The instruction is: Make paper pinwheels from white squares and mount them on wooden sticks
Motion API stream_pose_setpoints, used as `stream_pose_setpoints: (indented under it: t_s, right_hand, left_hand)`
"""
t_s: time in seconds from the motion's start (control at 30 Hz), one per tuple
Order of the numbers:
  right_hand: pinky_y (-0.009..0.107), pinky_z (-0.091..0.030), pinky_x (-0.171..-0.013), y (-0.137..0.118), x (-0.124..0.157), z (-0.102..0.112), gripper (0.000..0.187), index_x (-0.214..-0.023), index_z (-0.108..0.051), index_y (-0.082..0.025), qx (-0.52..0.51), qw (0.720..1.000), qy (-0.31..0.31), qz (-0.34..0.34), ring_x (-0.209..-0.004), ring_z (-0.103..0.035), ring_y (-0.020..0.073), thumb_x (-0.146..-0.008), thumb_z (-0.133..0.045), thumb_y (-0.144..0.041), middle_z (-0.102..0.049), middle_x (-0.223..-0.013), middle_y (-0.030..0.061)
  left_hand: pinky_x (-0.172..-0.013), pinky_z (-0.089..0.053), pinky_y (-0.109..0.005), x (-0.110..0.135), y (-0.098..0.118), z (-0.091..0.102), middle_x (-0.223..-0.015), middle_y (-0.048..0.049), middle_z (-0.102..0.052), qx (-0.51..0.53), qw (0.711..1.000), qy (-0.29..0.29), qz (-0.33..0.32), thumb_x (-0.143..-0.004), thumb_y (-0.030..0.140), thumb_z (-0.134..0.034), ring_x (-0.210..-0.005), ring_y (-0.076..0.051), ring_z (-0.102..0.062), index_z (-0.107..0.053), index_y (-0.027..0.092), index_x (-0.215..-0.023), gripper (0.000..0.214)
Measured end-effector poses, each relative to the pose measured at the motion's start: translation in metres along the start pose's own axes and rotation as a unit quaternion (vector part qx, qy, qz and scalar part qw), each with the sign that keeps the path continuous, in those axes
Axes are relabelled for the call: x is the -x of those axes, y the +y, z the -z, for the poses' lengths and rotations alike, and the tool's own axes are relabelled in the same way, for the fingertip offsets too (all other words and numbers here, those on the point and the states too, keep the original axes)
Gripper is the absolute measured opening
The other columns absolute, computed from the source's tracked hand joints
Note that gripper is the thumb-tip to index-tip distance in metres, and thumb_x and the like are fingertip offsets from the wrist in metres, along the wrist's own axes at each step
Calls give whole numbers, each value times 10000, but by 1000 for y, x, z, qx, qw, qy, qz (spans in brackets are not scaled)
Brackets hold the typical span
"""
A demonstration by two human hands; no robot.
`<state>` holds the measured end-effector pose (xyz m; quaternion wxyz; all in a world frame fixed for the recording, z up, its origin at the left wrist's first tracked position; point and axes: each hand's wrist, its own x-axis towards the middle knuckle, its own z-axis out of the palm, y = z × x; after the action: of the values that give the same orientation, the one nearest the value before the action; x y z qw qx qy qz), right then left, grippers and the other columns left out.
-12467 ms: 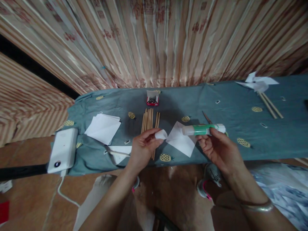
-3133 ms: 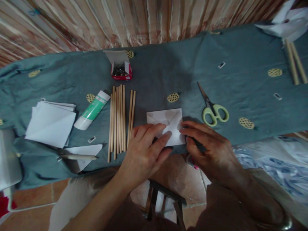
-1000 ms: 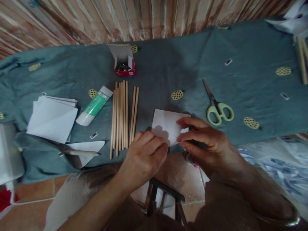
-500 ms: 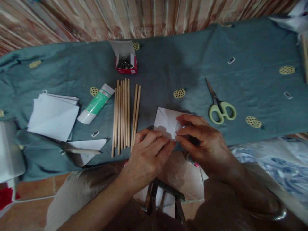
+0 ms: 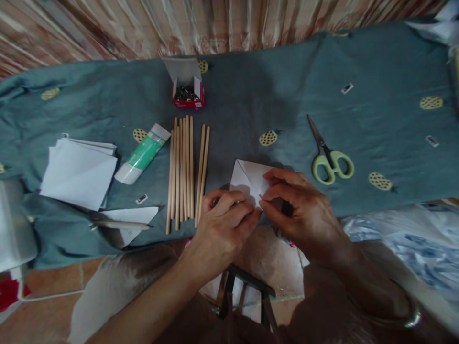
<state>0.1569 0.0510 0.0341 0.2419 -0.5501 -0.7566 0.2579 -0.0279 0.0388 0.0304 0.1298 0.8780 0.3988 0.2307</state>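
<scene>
A white sheet of paper point(image 5: 247, 174) with a cut or crease running in from its far left corner lies at the cloth's near edge. My left hand point(image 5: 227, 227) is closed on its near side, fingers curled and pressed on the paper. My right hand point(image 5: 299, 205) pinches the paper near its middle, thumb and forefinger together; the lifted part is mostly hidden by the fingers. To the right lie scissors point(image 5: 328, 162) with light green handles. Left of the paper, several thin wooden sticks point(image 5: 182, 172) lie side by side.
A red box of small metal pieces point(image 5: 188, 98) stands open at the back. Further left are a green and white glue tube point(image 5: 142, 154), a stack of white paper squares point(image 5: 79, 172) and a pencil point(image 5: 122, 224) on a paper piece. A white appliance point(image 5: 16, 229) stands far left.
The fingers of my right hand have shifted slightly left on the paper. My left hand stays nearly in place, and the view has moved a little.
</scene>
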Motion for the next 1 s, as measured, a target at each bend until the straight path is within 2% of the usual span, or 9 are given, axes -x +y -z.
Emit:
stream_pose_setpoints:
  t_s: [0.63, 1.0]
  right_hand:
    - [439, -515, -922, 0, 1, -1, 80, -797, -642, -198, 13, 1000, -6, -6, -1065, -609, 256, -841, -583, -169, -638, -1136, 100]
    - [409, -530, -889, 0, 7, -6, 167, -955, -686, -189, 38, 998, 23, 50, -1016, -598, 237, -909, -528, -158, -609, -1202, 118]
  left_hand:
    - [-897, -381, -366, -3, 1, 3, -895, 53, -715, 15, 1000, -2, 14, -951, 179, -514, -954, -162, -607, -647, 225, -1002, 149]
    - [-895, -389, -365, -3, 2, 3, -881, 48, -711, 7, 1000, -5, 16, -952, 193, -514, -944, -162, -601, -647, 227, -992, 143]
